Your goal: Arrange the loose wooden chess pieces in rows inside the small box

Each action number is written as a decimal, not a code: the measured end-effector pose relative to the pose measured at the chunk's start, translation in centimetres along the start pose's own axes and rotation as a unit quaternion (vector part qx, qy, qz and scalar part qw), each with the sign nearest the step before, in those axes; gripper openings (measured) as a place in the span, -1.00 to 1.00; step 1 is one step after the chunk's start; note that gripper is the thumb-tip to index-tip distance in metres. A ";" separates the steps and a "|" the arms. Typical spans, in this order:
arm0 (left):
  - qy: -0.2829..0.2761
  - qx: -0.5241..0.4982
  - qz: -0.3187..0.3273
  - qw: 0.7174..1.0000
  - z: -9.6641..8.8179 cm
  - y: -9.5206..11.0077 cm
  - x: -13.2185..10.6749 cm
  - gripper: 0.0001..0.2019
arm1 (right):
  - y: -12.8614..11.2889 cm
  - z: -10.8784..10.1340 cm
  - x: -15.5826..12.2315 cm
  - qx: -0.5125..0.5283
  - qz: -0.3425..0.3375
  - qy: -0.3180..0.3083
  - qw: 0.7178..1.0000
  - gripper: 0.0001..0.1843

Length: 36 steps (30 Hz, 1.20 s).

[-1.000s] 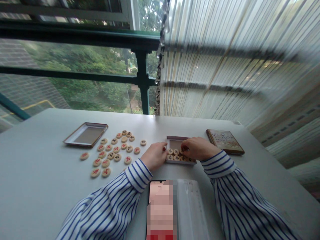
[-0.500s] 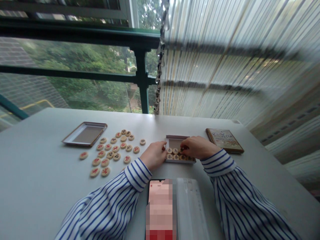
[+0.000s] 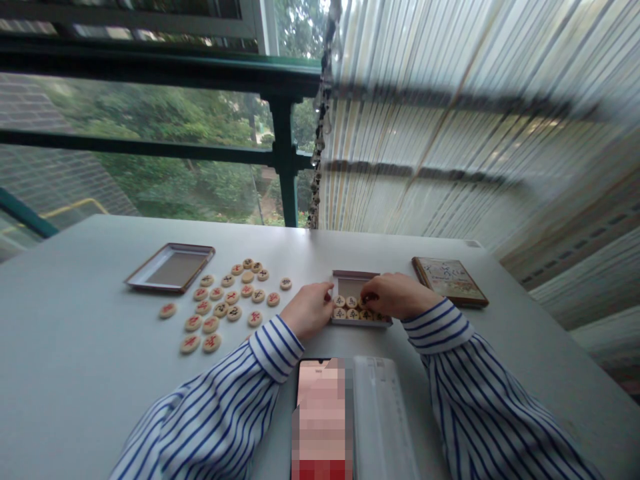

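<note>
A shallow box point(image 3: 356, 323) holds several round Chinese chess pieces point(image 3: 353, 314) with black characters, laid in rows along its near side. At its left wall is my left hand point(image 3: 307, 311), fingers curled against the edge with the thumb side up. My right hand point(image 3: 395, 295) reaches over the right part of the box, fingertips pinched on a chess piece point(image 3: 363, 302) in the second row, which the fingers partly cover. More loose pieces point(image 3: 231, 298), with red or black characters, are spread on the table left of my left hand.
An upturned box lid point(image 3: 131, 287) lies at the back left of the white table point(image 3: 100, 373). A flat picture-covered case point(image 3: 453, 280) is to the right. Near me are a phone point(image 3: 320, 413) and a translucent plastic case point(image 3: 383, 413). A string curtain point(image 3: 425, 133) hangs behind.
Almost nothing differs. Both hands stay in the same places at the box, and the loose pieces have not moved.
</note>
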<state>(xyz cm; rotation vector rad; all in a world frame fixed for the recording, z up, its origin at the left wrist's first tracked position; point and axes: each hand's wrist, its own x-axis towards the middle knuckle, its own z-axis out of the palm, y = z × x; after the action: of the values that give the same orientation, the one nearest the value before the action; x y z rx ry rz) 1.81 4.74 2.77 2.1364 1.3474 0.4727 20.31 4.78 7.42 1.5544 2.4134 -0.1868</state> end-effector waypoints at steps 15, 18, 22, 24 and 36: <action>-0.001 -0.008 0.004 1.000 0.0 0.0 -0.1 -0.59 | 0.3 0.6 0.4 -0.008 0.000 0.051 0.999 -0.67; 0.001 -0.007 0.007 1.000 0.0 0.0 0.0 -0.60 | 0.0 0.8 0.6 -0.006 -0.025 0.062 0.998 -0.67; 0.000 -0.010 0.008 1.000 0.1 0.0 0.0 -0.61 | -0.3 0.8 0.7 -0.011 -0.041 0.054 0.998 -0.70; 0.000 -0.010 0.005 1.000 0.1 0.0 0.0 -0.61 | -0.4 0.8 0.7 -0.011 -0.043 0.046 0.998 -0.71; 0.003 0.000 0.011 1.000 0.2 -0.1 0.0 -0.62 | -0.5 0.7 0.6 -0.004 -0.043 0.051 0.998 -0.70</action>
<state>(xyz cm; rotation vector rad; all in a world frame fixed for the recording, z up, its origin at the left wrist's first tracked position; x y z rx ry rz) 1.78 4.70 2.55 2.1532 1.3279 0.4877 19.76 4.94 6.54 1.4919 2.5578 -0.1164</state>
